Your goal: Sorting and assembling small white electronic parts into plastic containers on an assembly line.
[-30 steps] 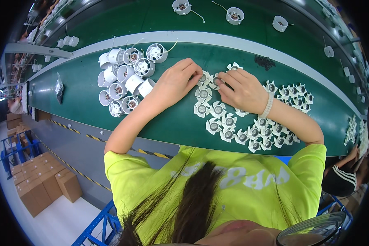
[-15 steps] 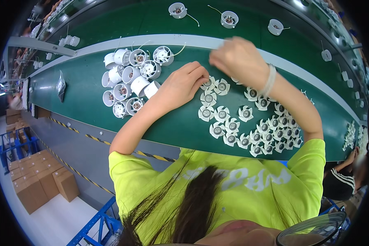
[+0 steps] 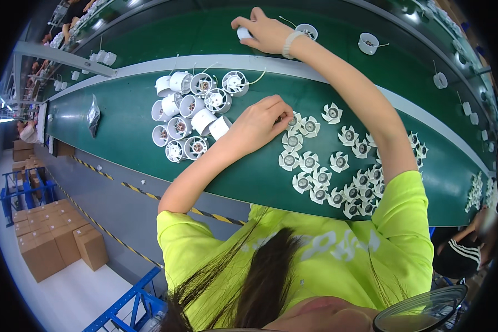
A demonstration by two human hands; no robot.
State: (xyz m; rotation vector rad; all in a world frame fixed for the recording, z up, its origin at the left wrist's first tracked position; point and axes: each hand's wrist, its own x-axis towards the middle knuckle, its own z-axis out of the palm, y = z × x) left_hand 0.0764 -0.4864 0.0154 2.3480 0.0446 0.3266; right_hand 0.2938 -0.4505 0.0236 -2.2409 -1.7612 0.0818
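Note:
My right hand point(image 3: 266, 34) reaches over the pale rail to the far green belt. Its thumb and fingers are around a white round fan housing point(image 3: 244, 34), which they partly hide. On the near green surface, my left hand point(image 3: 262, 123) has its fingers curled together, fingertips against the edge of a white fan impeller point(image 3: 294, 120). Anything inside those fingers is hidden. Left of that hand stands a cluster of white fan housings point(image 3: 179, 127), several with thin wires. To its right lie many loose impellers point(image 3: 309, 161), white blades around grey hubs.
More housings stand along the far belt, including one with a wire point(image 3: 368, 43). A pale rail point(image 3: 205, 62) divides the two green surfaces. A clear plastic bag point(image 3: 93, 116) lies at the left. Cardboard boxes point(image 3: 55, 243) are stacked on the floor; another person point(image 3: 463, 249) sits at the right.
My right hand has moved up and left from above the near surface to a housing on the far belt. My left hand stays by the impellers. The whole view has shifted slightly.

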